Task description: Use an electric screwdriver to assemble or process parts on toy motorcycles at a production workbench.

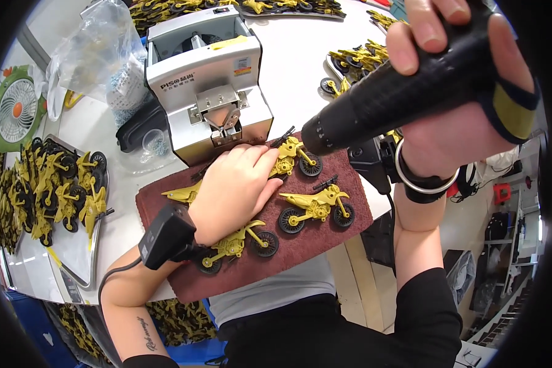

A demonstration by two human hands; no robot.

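Observation:
My right hand point(454, 67), raised at the upper right, is closed around a thick black electric screwdriver point(380, 92), its blunt front end slanting down toward the towel. My left hand point(234, 190) lies over a yellow toy motorcycle point(286, 161), fingers together and thumb against it; the palm hides the toy's middle. The toy's front wheel and handlebar show past my fingers. Two more yellow toy motorcycles lie on the brown towel point(306, 245): one motorcycle point(316, 205) right of my left hand, another motorcycle point(230, 246) below it, partly behind the wrist-worn black box point(166, 236).
A silver screw-feeding machine point(205, 80) stands just beyond the towel. Left of it are a plastic bag of small screws point(125, 86) and a green fan point(18, 109). Trays of yellow motorcycles point(58, 190) stand at left and far side. Blue bins point(193, 349) sit below the table.

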